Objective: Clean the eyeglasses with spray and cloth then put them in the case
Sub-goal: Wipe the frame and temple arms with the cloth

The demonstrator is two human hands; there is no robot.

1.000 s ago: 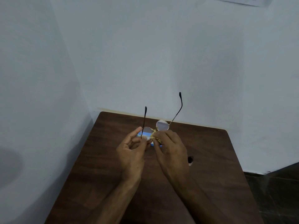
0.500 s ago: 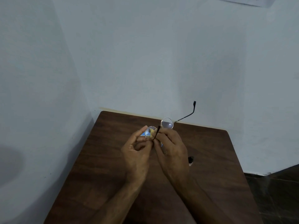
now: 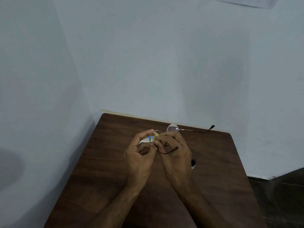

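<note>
Thin round wire eyeglasses [image 3: 172,128] are held above the brown table [image 3: 107,162]. My left hand [image 3: 139,155] pinches the rim of the left lens. My right hand [image 3: 176,153] pinches a small yellow cloth [image 3: 155,135] against that lens. One temple arm stretches out to the right, its dark tip near the wall. The other temple arm lies folded across my right fingers. A small spray bottle [image 3: 193,163] with a dark cap peeks out behind my right hand. A white and blue object [image 3: 145,139] shows between my left thumb and fingers; I cannot tell what it is.
The table sits in a corner, with pale walls at the left and at the back. A dark floor [image 3: 283,195] lies beyond the table's right edge.
The glasses tipped over: both temple arms, which stood upright, swung down, one now pointing right along the table's back edge, the other folded across my right fingers. My hands stayed close together.
</note>
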